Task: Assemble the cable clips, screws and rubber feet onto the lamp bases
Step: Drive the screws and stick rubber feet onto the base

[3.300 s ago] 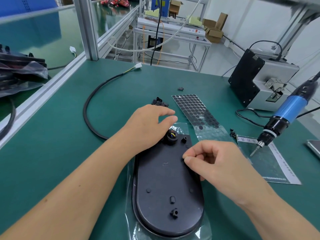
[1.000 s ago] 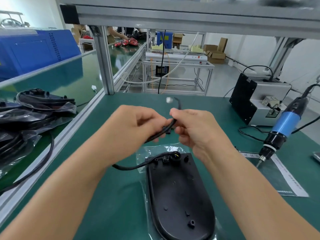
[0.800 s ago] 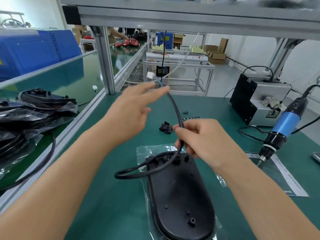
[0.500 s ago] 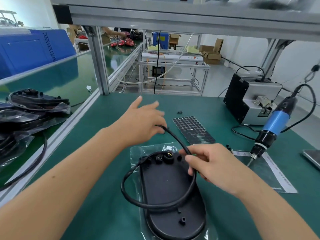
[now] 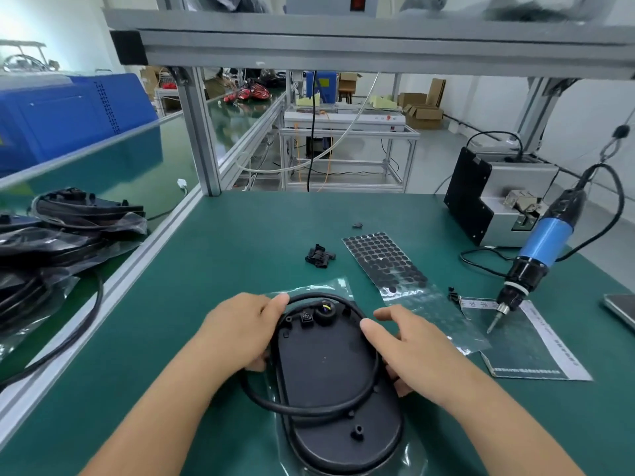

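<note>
The oval black base (image 5: pixel 330 379) is seen lying bottom-up on a clear bag (image 5: pixel 311 286) on the green table (image 5: pixel 223 255), directly in front of the person. Half a second earlier the cable (image 5: pixel 302 405) stood up from the base in a tall arc, pinched by the right hand (image 5: pixel 409 348) while the left hand (image 5: pixel 240 329) reached over it with fingers spread. Now the cable has been laid down as a flat loop on top of the base, its left part hanging past the base's edge. The loop is held at its left side by the left hand, thumb over the cable and fingers curled under it. The right side of the loop is touched by the right hand, whose thumb and forefinger are extended; whether its lower fingers are closed around the cable cannot be told.

The rest has not been moved. A small pile of black clips (image 5: pixel 320 256) lies beyond the bag, with the sheet of rubber feet (image 5: pixel 385 262) just to its right. A blue electric screwdriver (image 5: pixel 536 249) hangs tip-down over a printed sheet (image 5: pixel 529 352) at the right, in front of a grey machine (image 5: pixel 498 201). Bagged black parts (image 5: pixel 51 242) are piled on the neighbouring bench at the left.
</note>
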The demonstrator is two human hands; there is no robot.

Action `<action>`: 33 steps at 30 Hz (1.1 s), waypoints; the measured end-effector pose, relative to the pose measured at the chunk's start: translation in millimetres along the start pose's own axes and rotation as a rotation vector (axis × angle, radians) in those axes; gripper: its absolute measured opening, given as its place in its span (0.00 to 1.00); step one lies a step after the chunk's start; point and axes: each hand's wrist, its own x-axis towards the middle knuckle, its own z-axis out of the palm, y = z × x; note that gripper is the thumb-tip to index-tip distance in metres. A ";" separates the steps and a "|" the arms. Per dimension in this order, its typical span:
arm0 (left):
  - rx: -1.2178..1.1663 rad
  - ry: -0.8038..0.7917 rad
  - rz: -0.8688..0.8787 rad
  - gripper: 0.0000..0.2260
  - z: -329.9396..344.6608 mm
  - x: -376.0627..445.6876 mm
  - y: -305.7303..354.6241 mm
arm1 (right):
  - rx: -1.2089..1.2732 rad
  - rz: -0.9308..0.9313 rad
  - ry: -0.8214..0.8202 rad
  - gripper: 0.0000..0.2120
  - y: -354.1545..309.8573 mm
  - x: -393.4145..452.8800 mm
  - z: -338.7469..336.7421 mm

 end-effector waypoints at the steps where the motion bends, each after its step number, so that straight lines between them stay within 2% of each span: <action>1: -0.189 -0.021 -0.029 0.24 3.5 -0.4 -0.9 | 0.002 -0.012 0.020 0.20 -0.9 1.3 3.7; 3: -0.577 0.015 -0.040 0.19 10.1 -1.5 -1.3 | 0.015 -0.047 0.088 0.20 -4.6 6.5 10.8; 7: -0.953 0.069 0.014 0.14 10.5 -7.0 -1.5 | 0.060 -0.148 0.267 0.14 -19.7 25.7 25.2; 9: -1.126 0.103 -0.015 0.38 6.1 -8.7 -6.6 | 0.055 -0.176 0.306 0.14 -26.8 39.2 32.1; 10: -1.186 0.121 0.000 0.45 5.3 -8.6 -11.3 | 0.069 -0.182 0.316 0.15 -30.0 46.1 34.6; 11: -1.194 0.136 0.025 0.46 5.0 -9.4 -14.8 | 0.084 -0.187 0.323 0.16 -33.4 52.4 37.0; 14: -1.081 0.130 0.104 0.38 5.5 -12.6 -23.2 | 0.052 -0.213 0.303 0.20 -46.5 69.2 44.3; 17: -1.019 0.150 0.081 0.41 3.8 -8.4 -35.4 | 0.035 -0.210 0.248 0.22 -58.5 81.5 56.8; 22: -1.244 0.265 -0.032 0.35 0.1 1.0 -48.9 | 0.123 -0.259 0.221 0.25 -79.1 99.3 63.7; 27: -1.178 0.425 0.023 0.37 -17.8 11.2 -56.1 | 0.270 -0.353 0.255 0.29 -103.9 112.9 74.8; 30: -1.054 0.503 0.011 0.37 -40.2 16.3 -63.7 | 0.477 -0.338 0.235 0.25 -105.1 118.3 88.5; 33: -0.955 0.594 -0.030 0.39 -78.2 24.1 -75.2 | 0.534 -0.369 0.216 0.18 -94.8 122.1 97.1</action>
